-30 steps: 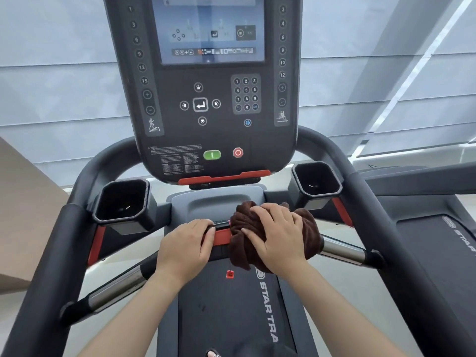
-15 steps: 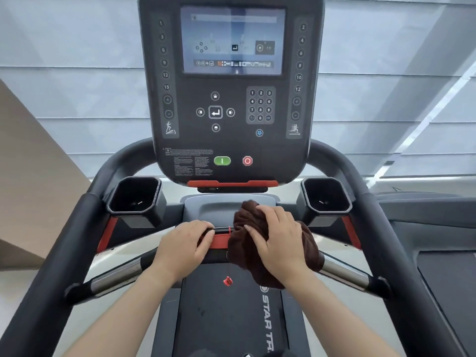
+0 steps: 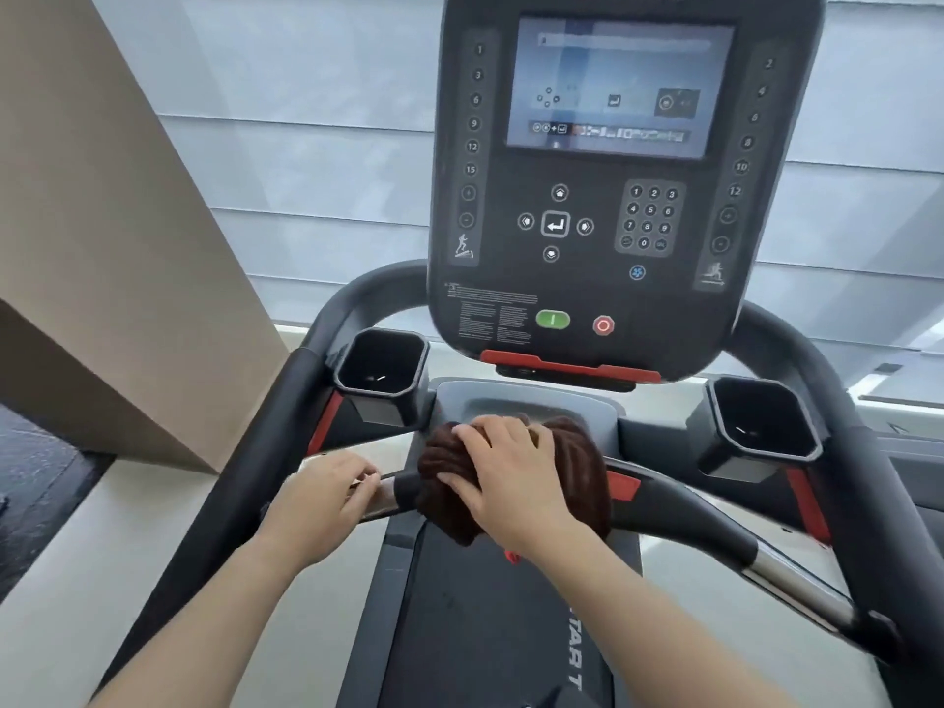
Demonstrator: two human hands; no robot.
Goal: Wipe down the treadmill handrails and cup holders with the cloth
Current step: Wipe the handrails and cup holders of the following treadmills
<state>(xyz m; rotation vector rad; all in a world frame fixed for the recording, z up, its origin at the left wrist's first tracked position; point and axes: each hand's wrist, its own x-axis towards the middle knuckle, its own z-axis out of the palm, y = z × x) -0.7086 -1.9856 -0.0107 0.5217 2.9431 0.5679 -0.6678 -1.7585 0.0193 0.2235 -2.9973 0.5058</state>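
Observation:
A dark brown cloth (image 3: 587, 467) is bunched over the middle of the treadmill's front crossbar (image 3: 679, 508). My right hand (image 3: 511, 477) presses down on the cloth, fingers curled around it. My left hand (image 3: 327, 503) grips the silver part of the same bar just left of the cloth. Two black cup holders sit either side of the console: the left cup holder (image 3: 380, 373) and the right cup holder (image 3: 761, 424). The left side handrail (image 3: 245, 477) and right side handrail (image 3: 868, 477) curve down past them.
The console (image 3: 623, 196) with its screen and buttons rises above the bar. The running belt (image 3: 490, 631) lies below my arms. A beige wall block (image 3: 102, 247) stands at the left, window blinds behind.
Both hands have slid left along the crossbar; the cloth now covers the bar's centre and the left hand sits on the silver section. The view has swung to the left.

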